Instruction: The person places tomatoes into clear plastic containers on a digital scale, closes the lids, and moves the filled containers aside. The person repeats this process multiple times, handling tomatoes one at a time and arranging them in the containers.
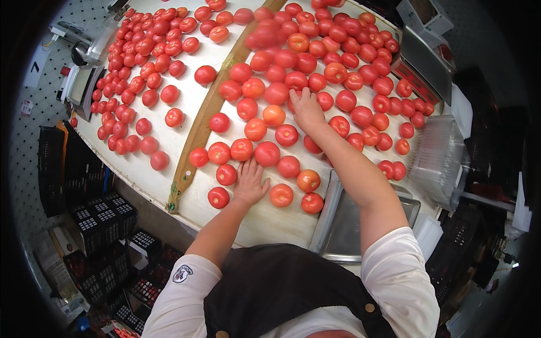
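Observation:
My left hand lies palm down on the white tabletop, fingers apart. Its fingertips meet the near side of a red tomato, and a larger tomato sits just to their right. Farther out, my right hand reaches over a tomato that it mostly hides. Two fingertips show at the far side of that tomato; whether they grip it is hidden. A paler orange tomato rests to the left of this hand. Many red tomatoes are spread around both hands, thickest toward the far side.
A taped wooden strip divides the table; more tomatoes cover its left part. A metal tray lies under my right arm. Clear plastic containers are stacked at the right edge, near a scale. Black crates stand lower left.

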Motion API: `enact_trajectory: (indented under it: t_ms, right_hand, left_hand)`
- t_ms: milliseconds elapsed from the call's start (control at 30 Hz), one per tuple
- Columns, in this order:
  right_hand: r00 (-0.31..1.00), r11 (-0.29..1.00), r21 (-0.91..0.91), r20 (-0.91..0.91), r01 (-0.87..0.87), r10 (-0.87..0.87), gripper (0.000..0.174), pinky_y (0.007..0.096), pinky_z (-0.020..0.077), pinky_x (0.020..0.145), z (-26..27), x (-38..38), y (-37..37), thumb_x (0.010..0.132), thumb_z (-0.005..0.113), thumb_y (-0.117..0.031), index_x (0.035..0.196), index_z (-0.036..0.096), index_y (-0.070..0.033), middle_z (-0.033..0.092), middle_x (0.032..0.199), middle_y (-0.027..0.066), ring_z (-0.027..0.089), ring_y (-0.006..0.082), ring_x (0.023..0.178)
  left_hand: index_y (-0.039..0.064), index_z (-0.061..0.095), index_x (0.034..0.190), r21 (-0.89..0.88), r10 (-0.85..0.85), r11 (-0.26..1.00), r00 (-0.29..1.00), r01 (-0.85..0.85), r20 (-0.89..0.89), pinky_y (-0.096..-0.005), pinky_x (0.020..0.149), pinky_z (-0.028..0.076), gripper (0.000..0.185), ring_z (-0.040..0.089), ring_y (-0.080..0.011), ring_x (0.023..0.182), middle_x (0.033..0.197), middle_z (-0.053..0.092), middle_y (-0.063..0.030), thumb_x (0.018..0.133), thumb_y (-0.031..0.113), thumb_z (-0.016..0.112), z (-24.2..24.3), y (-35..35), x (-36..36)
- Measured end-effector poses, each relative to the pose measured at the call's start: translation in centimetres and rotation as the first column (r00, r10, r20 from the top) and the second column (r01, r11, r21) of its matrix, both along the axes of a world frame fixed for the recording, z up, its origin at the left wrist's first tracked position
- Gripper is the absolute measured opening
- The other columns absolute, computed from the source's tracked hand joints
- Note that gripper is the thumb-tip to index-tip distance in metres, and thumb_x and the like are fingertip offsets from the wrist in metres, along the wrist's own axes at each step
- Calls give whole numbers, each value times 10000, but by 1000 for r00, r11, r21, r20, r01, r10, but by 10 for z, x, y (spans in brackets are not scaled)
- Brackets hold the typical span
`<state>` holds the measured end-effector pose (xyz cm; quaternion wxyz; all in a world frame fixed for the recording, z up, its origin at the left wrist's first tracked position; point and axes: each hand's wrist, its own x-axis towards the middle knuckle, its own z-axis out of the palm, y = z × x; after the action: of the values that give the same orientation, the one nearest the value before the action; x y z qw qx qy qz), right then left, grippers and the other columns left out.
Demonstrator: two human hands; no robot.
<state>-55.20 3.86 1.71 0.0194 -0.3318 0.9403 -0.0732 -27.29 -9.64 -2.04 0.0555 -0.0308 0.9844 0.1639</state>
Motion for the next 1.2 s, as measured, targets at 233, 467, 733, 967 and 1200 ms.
enact_trajectory:
  t_ms: [233,467,733,967,1200]
  right_hand:
    - [282,646,-348,937,679,208,637,398,580,752,43,-26,22,872,693,-420,1355,475,-65,644,1159,226,693,337,983]
    - [-34,331,-180,834,926,550,543,349,587,552,93,12,20,984,536,-524,1263,525,-58,693,1053,194,735,345,857]
    - [-284,428,-149,553,891,783,595,321,580,516,94,18,29,988,474,-590,1188,578,-40,694,981,208,720,308,756]
    - [-15,267,-143,858,953,514,612,317,588,511,84,28,6,954,569,-571,1243,527,-33,666,915,207,710,282,723]
    - [-323,392,3,574,920,752,629,239,402,452,80,29,-9,971,437,-606,1172,550,-22,626,900,209,539,170,545]
  left_hand:
    - [47,401,1453,16,6,1000,1000,-7,22,-518,1217,168,699,216,-335,1488,1562,292,-198,882,403,588,0,-1,0]
    - [48,417,1439,19,1,1000,1000,-1,-4,-520,1213,176,678,221,-338,1484,1560,297,-196,880,390,588,0,-1,-1]
    - [28,422,1425,-16,-10,1000,999,10,-34,-522,1205,189,672,244,-355,1472,1542,312,-217,884,392,581,0,-1,-1]
    - [41,444,1402,29,5,1000,1000,-5,13,-515,1220,166,642,206,-331,1489,1563,287,-191,882,384,599,2,-1,-1]
    - [42,444,1402,50,12,999,1000,-12,-4,-511,1224,162,648,211,-334,1485,1560,294,-193,874,377,613,3,-2,-1]
